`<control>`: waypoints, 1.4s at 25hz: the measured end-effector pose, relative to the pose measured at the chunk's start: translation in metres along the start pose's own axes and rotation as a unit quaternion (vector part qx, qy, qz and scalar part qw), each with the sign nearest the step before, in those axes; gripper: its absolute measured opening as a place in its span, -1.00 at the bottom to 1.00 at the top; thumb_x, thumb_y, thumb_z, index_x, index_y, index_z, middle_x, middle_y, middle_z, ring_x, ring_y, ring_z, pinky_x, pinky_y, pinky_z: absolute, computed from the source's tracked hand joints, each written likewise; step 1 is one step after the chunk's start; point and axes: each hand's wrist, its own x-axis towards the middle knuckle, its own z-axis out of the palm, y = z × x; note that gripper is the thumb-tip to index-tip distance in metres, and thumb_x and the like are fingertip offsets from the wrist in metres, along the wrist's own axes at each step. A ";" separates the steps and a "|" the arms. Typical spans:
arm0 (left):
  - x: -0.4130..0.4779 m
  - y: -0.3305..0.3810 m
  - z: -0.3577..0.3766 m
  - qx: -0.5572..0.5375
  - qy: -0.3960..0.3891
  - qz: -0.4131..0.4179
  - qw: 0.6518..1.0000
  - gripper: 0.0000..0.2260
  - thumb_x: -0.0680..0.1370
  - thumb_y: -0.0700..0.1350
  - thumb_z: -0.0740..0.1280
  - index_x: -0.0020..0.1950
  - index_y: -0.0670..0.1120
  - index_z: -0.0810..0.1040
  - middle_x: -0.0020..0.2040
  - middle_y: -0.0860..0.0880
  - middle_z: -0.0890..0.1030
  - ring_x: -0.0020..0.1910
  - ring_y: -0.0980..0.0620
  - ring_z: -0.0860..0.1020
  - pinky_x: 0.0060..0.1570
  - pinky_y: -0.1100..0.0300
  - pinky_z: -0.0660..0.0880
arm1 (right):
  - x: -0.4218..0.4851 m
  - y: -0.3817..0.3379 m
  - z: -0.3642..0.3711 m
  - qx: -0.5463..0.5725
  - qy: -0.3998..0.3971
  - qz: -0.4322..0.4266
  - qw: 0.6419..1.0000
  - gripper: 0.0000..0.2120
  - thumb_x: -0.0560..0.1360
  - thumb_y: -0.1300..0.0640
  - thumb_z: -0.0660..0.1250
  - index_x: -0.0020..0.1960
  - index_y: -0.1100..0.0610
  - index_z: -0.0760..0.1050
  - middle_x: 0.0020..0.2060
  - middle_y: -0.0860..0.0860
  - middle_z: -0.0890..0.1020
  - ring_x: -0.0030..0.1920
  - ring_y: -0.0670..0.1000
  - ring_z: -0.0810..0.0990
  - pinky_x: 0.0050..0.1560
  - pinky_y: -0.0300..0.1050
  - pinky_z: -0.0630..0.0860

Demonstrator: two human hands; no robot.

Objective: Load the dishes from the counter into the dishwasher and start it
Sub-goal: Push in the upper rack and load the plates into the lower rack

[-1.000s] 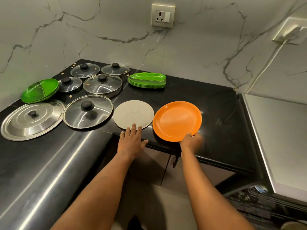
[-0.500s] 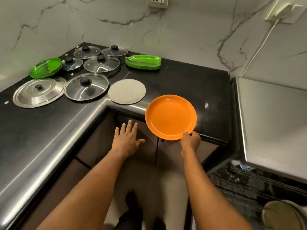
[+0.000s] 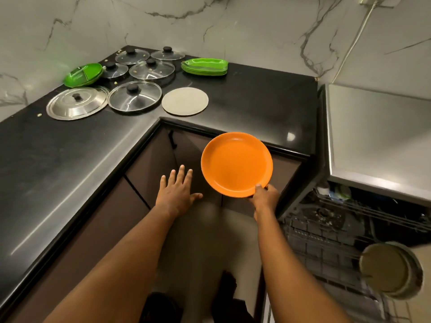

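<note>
Black counter [image 3: 256,106] | orange plate [image 3: 236,164] face-up, roughly level | right hand [image 3: 264,198] pinches near rim | left hand [image 3: 176,194] spread, empty

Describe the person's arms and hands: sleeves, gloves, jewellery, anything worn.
No sleeves show: the left arm and right arm are bare to the frame's lower edge. The left hand and right hand wear no gloves, and no watch, ring or bracelet is visible.

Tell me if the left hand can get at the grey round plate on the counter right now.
Probably yes. The left hand is open and holds nothing, and nothing stands between the grey round plate and the near edge of the counter.
</note>
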 end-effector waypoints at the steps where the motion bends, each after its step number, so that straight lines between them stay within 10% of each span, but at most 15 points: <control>1: -0.015 -0.001 0.005 0.003 -0.006 0.005 1.000 -0.25 0.61 0.28 0.12 0.62 0.01 -0.20 0.61 -0.08 -0.23 0.58 -0.14 -0.19 0.52 -0.16 -0.18 | -0.012 0.007 -0.006 -0.004 0.008 -0.003 1.000 -0.79 0.58 0.21 0.24 -0.23 0.11 0.48 -0.23 0.07 0.59 -0.12 0.18 0.59 -0.04 0.29 0.59; 20: -0.211 0.081 0.105 0.024 -0.071 0.039 0.996 -0.21 0.63 0.16 0.22 0.61 -0.06 -0.23 0.62 -0.11 -0.19 0.59 -0.18 -0.16 0.51 -0.23 -0.18 | -0.136 0.129 -0.209 -0.026 0.006 0.019 0.999 -0.88 0.61 0.25 0.20 -0.02 0.22 0.51 -0.06 0.17 0.60 -0.07 0.18 0.57 -0.15 0.05 0.57; 28: -0.273 0.197 0.167 0.074 -0.122 0.062 0.988 -0.31 0.65 0.00 0.16 0.61 -0.08 -0.23 0.62 -0.14 -0.20 0.59 -0.20 -0.16 0.51 -0.23 -0.20 | -0.133 0.169 -0.356 -0.063 0.027 0.048 0.997 -0.83 0.58 0.28 0.21 -0.04 0.38 0.50 -0.16 0.30 0.57 -0.16 0.29 0.55 -0.08 0.37 0.57; 35: -0.277 0.301 0.194 0.099 -0.156 0.132 0.974 -0.29 0.65 0.06 0.18 0.62 -0.09 -0.18 0.62 -0.15 -0.17 0.59 -0.21 -0.15 0.52 -0.21 -0.16 | -0.090 0.191 -0.460 -0.121 0.060 0.060 0.989 -0.84 0.52 0.25 0.32 -0.24 0.12 0.52 -0.16 0.22 0.63 -0.13 0.30 0.61 -0.17 0.36 0.59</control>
